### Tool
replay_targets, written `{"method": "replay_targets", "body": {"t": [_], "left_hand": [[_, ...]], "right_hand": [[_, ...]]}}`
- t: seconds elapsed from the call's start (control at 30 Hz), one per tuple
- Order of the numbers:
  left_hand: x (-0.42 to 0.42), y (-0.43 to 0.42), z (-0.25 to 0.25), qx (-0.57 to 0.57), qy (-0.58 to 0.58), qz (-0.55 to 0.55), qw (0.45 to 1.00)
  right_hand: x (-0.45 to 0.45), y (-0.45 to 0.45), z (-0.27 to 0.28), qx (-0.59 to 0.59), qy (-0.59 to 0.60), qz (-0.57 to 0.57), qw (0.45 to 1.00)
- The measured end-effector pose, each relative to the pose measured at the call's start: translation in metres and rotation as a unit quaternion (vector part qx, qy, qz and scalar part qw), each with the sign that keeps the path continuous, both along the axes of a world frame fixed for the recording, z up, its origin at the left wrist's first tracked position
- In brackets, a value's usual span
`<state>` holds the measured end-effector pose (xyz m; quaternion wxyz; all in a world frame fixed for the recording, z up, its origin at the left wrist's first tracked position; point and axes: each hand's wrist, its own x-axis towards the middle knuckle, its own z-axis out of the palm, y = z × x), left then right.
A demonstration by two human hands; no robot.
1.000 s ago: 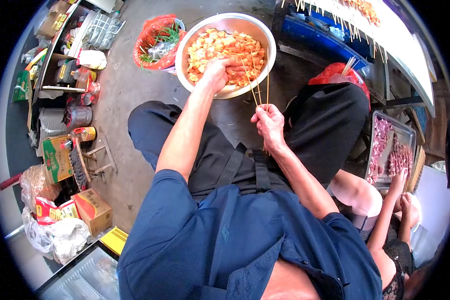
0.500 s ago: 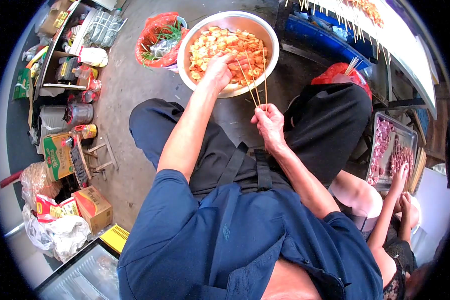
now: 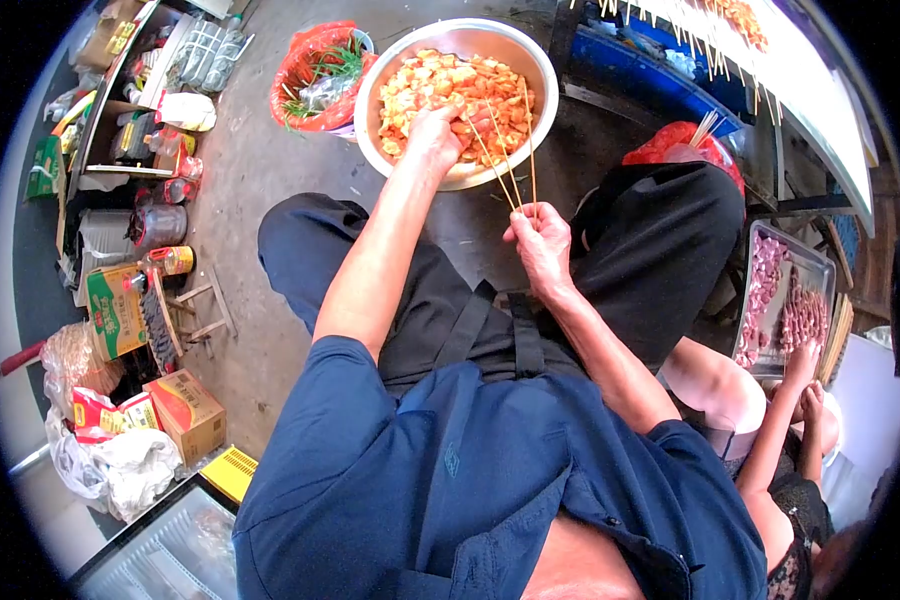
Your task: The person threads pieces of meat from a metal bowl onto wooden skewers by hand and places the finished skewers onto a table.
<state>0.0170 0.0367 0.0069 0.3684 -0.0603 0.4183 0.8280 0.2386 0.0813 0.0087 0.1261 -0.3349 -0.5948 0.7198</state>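
A wide metal bowl [image 3: 542, 115] in front of me holds orange-red marinated meat pieces [image 3: 420, 85]. My left hand [image 3: 440, 138] reaches over its near side, fingers closed on a piece of meat by the skewer tips; the fingertips are partly hidden among the pieces. Closer to my lap, my right hand [image 3: 542, 245] is closed around the lower ends of three thin bamboo skewers [image 3: 511, 172]. The skewers fan out upward over the bowl. Two of them lean toward my left hand, and the third stands apart on the right.
Left of the bowl, a red bag-lined bucket [image 3: 288, 85] holds greens. A red bag with sticks [image 3: 660, 145] lies beyond my right knee. At right, a co-worker's hands [image 3: 805, 380] are by a tray of skewered meat [image 3: 778, 240]. Finished skewers overhang a white table [image 3: 820, 110].
My left hand has shifted slightly left and down, while my right hand has hardly moved. The co-worker's hands have drawn back toward the tray's near edge.
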Motion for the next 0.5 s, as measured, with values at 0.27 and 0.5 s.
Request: {"method": "replay_targets", "body": {"t": [0.27, 0.5], "left_hand": [[0.0056, 0.0001, 0.0134, 0.023, 0.022, 0.013, 0.999], [0.0075, 0.0016, 0.0111, -0.009, 0.067, 0.019, 0.998]], "right_hand": [[0.0009, 0.0043, 0.0017, 0.016, -0.009, -0.013, 1.0], [0.0013, 0.0051, -0.0008, 0.016, -0.018, -0.011, 1.0]]}}
